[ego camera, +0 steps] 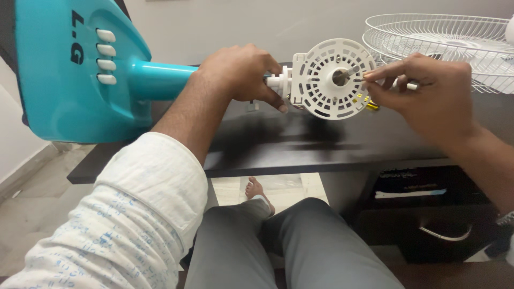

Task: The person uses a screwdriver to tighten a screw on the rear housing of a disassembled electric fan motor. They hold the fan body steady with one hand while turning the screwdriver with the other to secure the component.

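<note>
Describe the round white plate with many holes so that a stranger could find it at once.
Start at the dark table, where a teal fan stand lies on its side. At the end of its neck, between the left hand and the right hand, is the plate. Unlike the wire grille behind, it is solid plastic with slots.

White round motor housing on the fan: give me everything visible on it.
The motor housing is a white plastic disc, facing the camera, pierced by rings of small slots. A metal shaft sticks out from its centre hub. It is held above the dark table, joined at its left to a white neck on the teal stand. The left hand grips that neck; the right hand pinches a small white part at the shaft tip. Yellow wiring shows behind.
</note>
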